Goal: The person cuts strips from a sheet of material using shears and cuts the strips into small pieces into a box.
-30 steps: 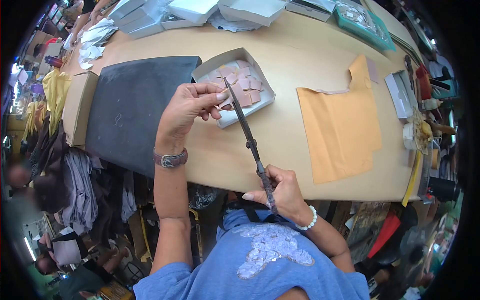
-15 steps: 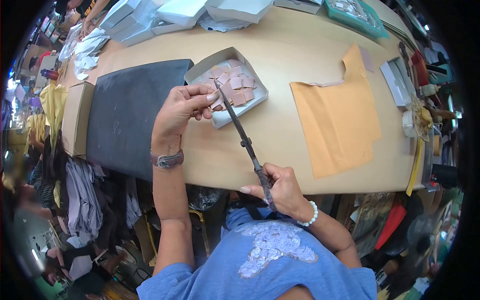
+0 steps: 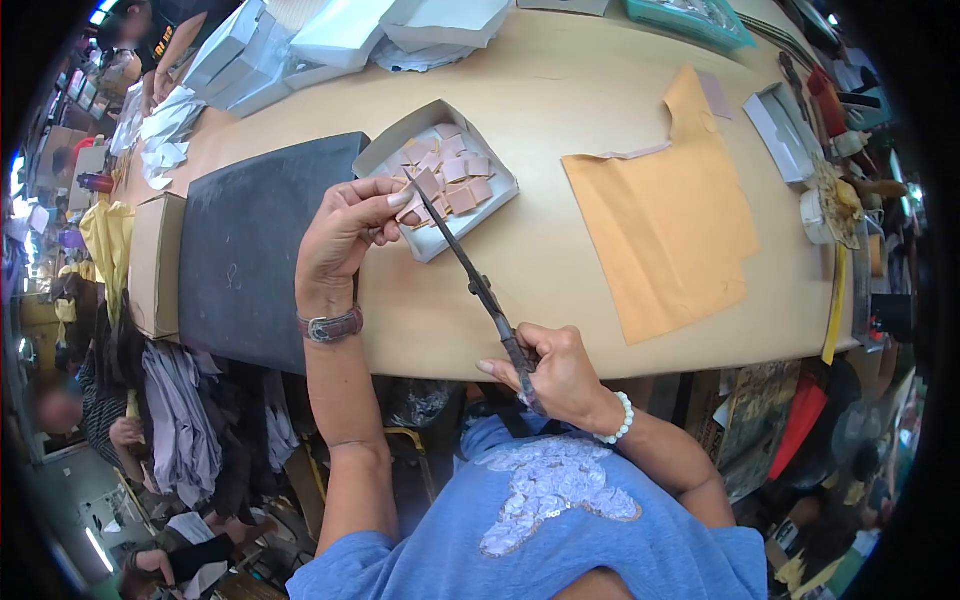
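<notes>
My left hand (image 3: 345, 228) pinches a small pinkish piece (image 3: 411, 206), perhaps leather, between thumb and fingertips over the near left side of a shallow white box (image 3: 397, 143). Inside the box lie several small pink square pieces (image 3: 456, 168), some with tan edges. My right hand (image 3: 562, 376) is wrapped round the handles of long dark scissors (image 3: 481, 288). Their blades point up and left, and the tips reach the held piece beside my left thumb. Whether the blades are parted is too fine to tell.
A black mat (image 3: 265, 250) lies left of the box, with a cardboard box (image 3: 155, 265) beyond it. On the right is a cut tan sheet (image 3: 665, 215). White boxes (image 3: 340, 30) and a green tray (image 3: 690, 18) line the far side. Another person (image 3: 165, 45) stands far left.
The view has shifted a little, so the table things appear slightly moved. Both hands keep their grips, with the scissor tips still at the small piece.
</notes>
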### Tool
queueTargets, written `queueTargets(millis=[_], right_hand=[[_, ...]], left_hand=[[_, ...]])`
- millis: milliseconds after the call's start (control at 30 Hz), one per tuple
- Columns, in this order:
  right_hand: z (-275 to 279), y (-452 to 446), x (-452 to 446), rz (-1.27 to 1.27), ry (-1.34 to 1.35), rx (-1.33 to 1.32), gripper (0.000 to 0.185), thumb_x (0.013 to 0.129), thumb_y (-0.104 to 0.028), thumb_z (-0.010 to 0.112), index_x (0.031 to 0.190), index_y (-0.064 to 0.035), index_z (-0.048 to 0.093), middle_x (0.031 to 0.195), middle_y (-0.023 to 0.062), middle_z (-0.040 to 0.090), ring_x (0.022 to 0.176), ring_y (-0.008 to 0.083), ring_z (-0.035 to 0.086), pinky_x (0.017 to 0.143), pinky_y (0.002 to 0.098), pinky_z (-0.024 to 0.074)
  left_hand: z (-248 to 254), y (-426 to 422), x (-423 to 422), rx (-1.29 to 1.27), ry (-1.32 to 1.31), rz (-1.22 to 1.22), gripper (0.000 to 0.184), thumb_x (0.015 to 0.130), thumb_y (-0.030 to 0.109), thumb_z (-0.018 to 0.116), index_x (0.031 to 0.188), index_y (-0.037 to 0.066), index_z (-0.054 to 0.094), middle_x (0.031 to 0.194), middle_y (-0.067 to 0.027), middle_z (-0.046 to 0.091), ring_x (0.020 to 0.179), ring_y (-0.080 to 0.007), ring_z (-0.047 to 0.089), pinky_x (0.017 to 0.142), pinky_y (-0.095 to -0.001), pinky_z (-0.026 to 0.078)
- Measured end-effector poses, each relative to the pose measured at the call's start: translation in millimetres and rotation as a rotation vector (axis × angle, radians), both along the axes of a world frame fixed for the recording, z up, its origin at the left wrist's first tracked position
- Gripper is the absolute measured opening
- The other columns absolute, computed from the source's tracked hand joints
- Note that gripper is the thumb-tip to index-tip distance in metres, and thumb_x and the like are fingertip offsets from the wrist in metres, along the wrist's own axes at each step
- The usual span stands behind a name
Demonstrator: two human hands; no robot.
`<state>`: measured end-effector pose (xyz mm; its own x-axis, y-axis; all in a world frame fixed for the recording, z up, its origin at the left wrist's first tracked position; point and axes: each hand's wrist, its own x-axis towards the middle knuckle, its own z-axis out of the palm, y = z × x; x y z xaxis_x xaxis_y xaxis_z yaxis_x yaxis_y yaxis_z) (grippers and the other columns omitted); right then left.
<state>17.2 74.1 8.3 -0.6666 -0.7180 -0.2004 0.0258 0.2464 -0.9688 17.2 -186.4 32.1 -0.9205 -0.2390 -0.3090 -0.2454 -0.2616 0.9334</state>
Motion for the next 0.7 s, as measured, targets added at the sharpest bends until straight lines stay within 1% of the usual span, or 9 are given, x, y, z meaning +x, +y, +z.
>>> queueTargets(millis=[67,200,267,300,367,500,567,667,700], right_hand=[[-3.6,0.4,1.1,-0.006,0.018,-0.019,0.035,0.072,-0.016,0.073,0.055,-0.0005,0.046,0.045,-0.0009,0.037,0.045,0.0044,0.033,0.039,0.0239,0.0262],[-9.1,1.2,2.1,-0.010,-0.001,-0.023,0.035,0.073,-0.014,0.072,0.055,-0.0004,0.046,0.046,-0.0007,0.038,0.045,0.0042,0.033,0.039,0.0236,0.0268],[-12.5,3.6,3.0,-0.037,0.042,-0.067,0.034,0.073,-0.015,0.071,0.056,-0.0010,0.046,0.043,0.0016,0.040,0.042,0.0051,0.038,0.037,0.0251,0.0289],[-13.2,5.5,3.1,-0.048,0.063,-0.088,0.034,0.074,-0.016,0.071,0.056,-0.0013,0.046,0.042,0.0027,0.042,0.041,0.0056,0.040,0.037,0.0258,0.0299],[-5.8,14.9,4.5,-0.111,0.009,-0.077,0.034,0.074,-0.016,0.072,0.056,-0.0022,0.046,0.044,0.0006,0.042,0.042,0.0044,0.040,0.037,0.0246,0.0295],[-15.2,48.3,5.5,-0.235,0.005,-0.057,0.031,0.073,-0.015,0.072,0.059,-0.0029,0.047,0.046,-0.0032,0.043,0.043,0.0027,0.039,0.037,0.0214,0.0295],[-6.6,63.8,4.8,-0.320,-0.104,-0.067,0.028,0.074,-0.013,0.071,0.062,-0.0034,0.048,0.047,-0.0044,0.042,0.043,0.0016,0.039,0.038,0.0190,0.0310],[-2.1,87.1,5.7,-0.422,-0.172,-0.040,0.026,0.075,-0.012,0.070,0.062,-0.0048,0.048,0.048,-0.0040,0.044,0.041,0.0016,0.041,0.038,0.0176,0.0322],[-3.8,95.6,6.5,-0.428,-0.153,-0.038,0.026,0.075,-0.012,0.070,0.062,-0.0048,0.048,0.048,-0.0039,0.044,0.041,0.0017,0.042,0.038,0.0174,0.0321]], left_hand=[[-0.8,-0.9,0.1,0.002,0.000,0.004,0.013,0.080,0.008,0.059,0.088,-0.003,0.059,0.070,-0.0105,0.062,0.048,-0.0033,0.052,0.042,-0.0114,0.037],[-4.2,-8.9,-0.2,-0.006,0.036,-0.018,0.018,0.079,0.011,0.062,0.090,-0.004,0.061,0.072,-0.0085,0.064,0.053,-0.0034,0.057,0.043,-0.0115,0.038],[0.4,-7.4,-1.8,-0.056,0.023,0.012,0.020,0.080,0.013,0.062,0.091,-0.004,0.062,0.072,-0.0084,0.064,0.055,-0.0040,0.057,0.045,-0.0123,0.038],[4.1,-3.4,-4.3,-0.164,-0.001,0.039,0.021,0.080,0.013,0.061,0.091,-0.004,0.062,0.071,-0.0073,0.063,0.054,-0.0039,0.056,0.044,-0.0125,0.038],[11.5,7.3,-8.6,-0.382,-0.053,0.099,0.023,0.081,0.015,0.061,0.093,-0.004,0.062,0.070,-0.0050,0.061,0.053,-0.0037,0.054,0.043,-0.0128,0.036],[9.0,5.6,-16.3,-0.617,-0.095,0.056,0.023,0.078,0.014,0.063,0.094,-0.002,0.064,0.071,-0.0068,0.063,0.058,-0.0073,0.056,0.050,-0.0184,0.041],[1.0,3.4,-20.2,-0.755,-0.065,0.034,0.022,0.077,0.013,0.064,0.093,-0.002,0.065,0.072,-0.0066,0.063,0.059,-0.0074,0.056,0.051,-0.0189,0.042],[-2.8,5.0,-23.1,-0.815,-0.010,0.148,0.020,0.075,0.010,0.064,0.090,-0.003,0.065,0.072,-0.0072,0.064,0.061,-0.0076,0.056,0.052,-0.0197,0.043],[0.0,10.6,-22.5,-0.782,0.027,0.208,0.019,0.075,0.010,0.064,0.089,-0.003,0.065,0.071,-0.0069,0.064,0.061,-0.0078,0.056,0.052,-0.0201,0.044]])
